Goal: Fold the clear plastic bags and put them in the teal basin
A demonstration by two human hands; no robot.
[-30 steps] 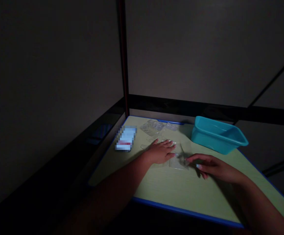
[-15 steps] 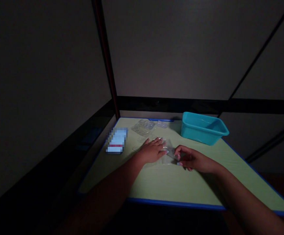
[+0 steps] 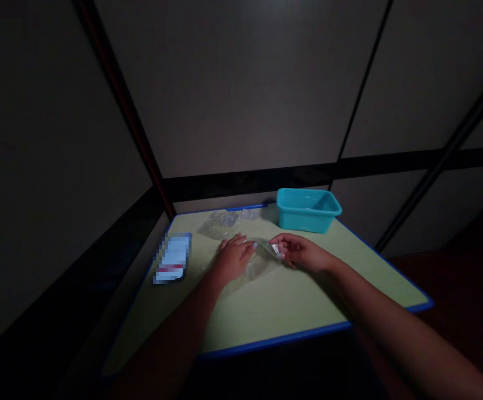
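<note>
Clear plastic: a thin piece (image 3: 258, 265) lies on the table (image 3: 278, 314) at the clock's centre, between the two hands, its edge at two o'clock raised off the surface; in this dim light it may be one bag or several overlapping layers
Left hand: at nine o'clock (image 3: 232, 260), palm down on the plastic, fingers loosely spread
Right hand: at three o'clock (image 3: 302, 251), thumb and fingertips seeming to pinch the raised edge
Step in hand: by my reading, peeling up that edge while the other palm pins the rest
Next move: further lifting would call for a light, sure pinch and a steady left palm
Other plastic pieces: at eleven o'clock (image 3: 219, 223), flat near the far edge
Turquoise tub: at one o'clock (image 3: 307, 219), upright
Phone: at nine o'clock (image 3: 172, 258), well beyond the left hand, screen lit and blurred
</note>
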